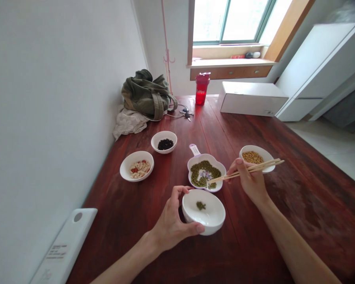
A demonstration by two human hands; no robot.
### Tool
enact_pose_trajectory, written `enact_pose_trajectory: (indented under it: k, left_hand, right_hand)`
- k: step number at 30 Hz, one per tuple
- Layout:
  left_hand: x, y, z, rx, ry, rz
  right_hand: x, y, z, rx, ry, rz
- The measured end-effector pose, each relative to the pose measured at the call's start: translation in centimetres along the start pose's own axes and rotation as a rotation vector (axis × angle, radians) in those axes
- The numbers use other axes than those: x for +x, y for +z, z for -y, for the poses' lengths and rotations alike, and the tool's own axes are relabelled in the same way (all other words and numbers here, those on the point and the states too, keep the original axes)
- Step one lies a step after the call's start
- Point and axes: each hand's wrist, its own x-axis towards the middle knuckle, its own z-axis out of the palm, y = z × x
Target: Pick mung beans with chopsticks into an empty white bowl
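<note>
My left hand (pixel 174 223) grips a white bowl (pixel 214 213) by its side, thumb at the near rim and fingers at the far rim. A small heap of green mung beans (pixel 200 205) lies inside it. In my right hand (pixel 251 179) is a pair of wooden chopsticks (pixel 251 169), their tips down among the mung beans (pixel 205 167) in a flower-shaped dish (pixel 220 162) with a purple edge and a short handle. Whether the tips pinch a bean is too small to tell. The dish stands just beyond the held bowl.
Left of the dish are a bowl of peanuts (pixel 124 167) and a bowl of black beans (pixel 154 141); a bowl of yellow soybeans (pixel 264 152) is behind my right hand. Farther back are a green bag (pixel 144 92), keys (pixel 186 114), a red shaker bottle (pixel 201 88) and a white box (pixel 251 96).
</note>
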Motion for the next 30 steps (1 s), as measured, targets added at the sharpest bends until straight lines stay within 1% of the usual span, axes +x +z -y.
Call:
enact_pose_trajectory:
  k: [3,7,10,14,16,19,21,23,26,30]
  left_hand:
    - [0.1,-0.2,0.2,0.002,0.001,0.027]
    - [0.2,-0.5,0.2,0.035,-0.021,0.052]
    - [0.3,-0.5,0.2,0.041,-0.029,0.054]
    - [0.3,-0.3,0.2,0.036,-0.012,0.035]
    - [0.3,-0.2,0.3,0.032,0.006,0.028]
    - [0.4,-0.1,0.3,0.028,0.003,0.026]
    - [0.4,-0.1,0.5,0.030,0.008,0.024]
    - [0.5,-0.1,0.8,0.034,0.017,0.019]
    - [0.3,-0.2,1.1,0.050,0.018,0.016]
    - [0.1,-0.2,0.8,0.052,0.010,0.027]
  right_hand:
    - [0.0,0.6,0.2,-0.048,0.014,0.047]
    - [-0.1,1.0,0.2,0.035,0.093,0.107]
    - [-0.3,0.7,0.1,0.109,0.095,0.092]
    - [-0.3,0.1,0.3,0.181,0.058,0.052]
    - [-0.2,0.0,0.3,0.151,0.036,0.031]
    - [-0.1,0.2,0.4,0.022,0.009,0.013]
    - [-0.1,0.4,0.4,-0.044,0.016,0.026]
    - [-0.1,0.6,0.2,-0.055,0.047,0.057]
    - [-0.1,1.0,-0.2,0.007,0.106,0.077]
    - [0.0,1.0,-0.6,0.156,0.168,0.030]
